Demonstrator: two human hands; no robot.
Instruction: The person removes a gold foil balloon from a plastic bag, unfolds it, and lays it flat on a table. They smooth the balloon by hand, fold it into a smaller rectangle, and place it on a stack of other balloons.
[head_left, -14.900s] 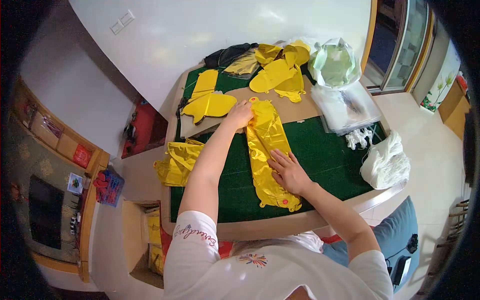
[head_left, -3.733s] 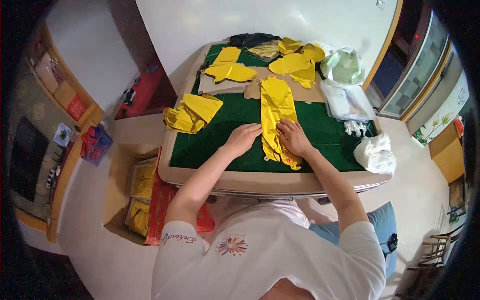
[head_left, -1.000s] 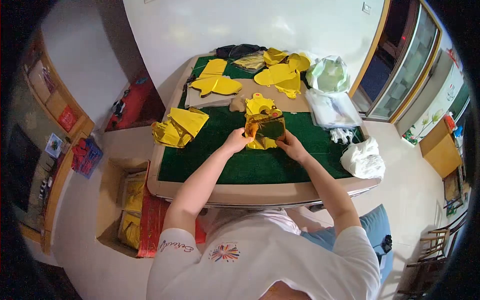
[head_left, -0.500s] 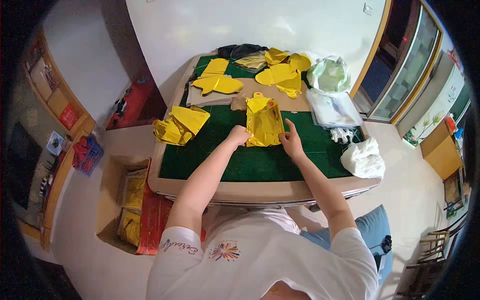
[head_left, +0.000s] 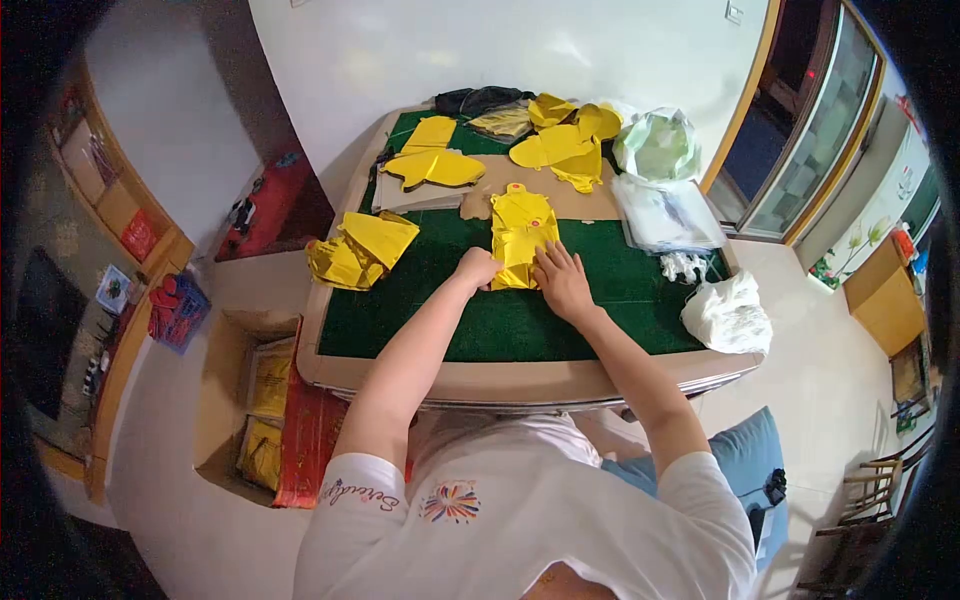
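Note:
A shiny yellow folded foil-like piece (head_left: 516,225) with red spots lies flattened on the green table surface in front of me. My left hand (head_left: 478,270) is closed, pinching its lower left edge. Lying flat across its lower right side is my right hand (head_left: 564,275), fingers stretched out and holding nothing. To the left sits a crumpled pile of similar yellow pieces (head_left: 362,250). Flat yellow cut-outs (head_left: 435,168) rest on pale sheets behind, and more yellow pieces (head_left: 562,150) are at the back right.
Clear plastic bags (head_left: 665,215), a white bag (head_left: 728,315) and a pale green-white bag (head_left: 657,148) line the table's right side. A dark bag (head_left: 483,101) lies at the back. A cardboard box (head_left: 222,395) with yellow packets stands on the floor at left.
The yellow piece was opened out like a tray and is now folded flat and narrower. My right hand has moved left, from its right edge onto its top.

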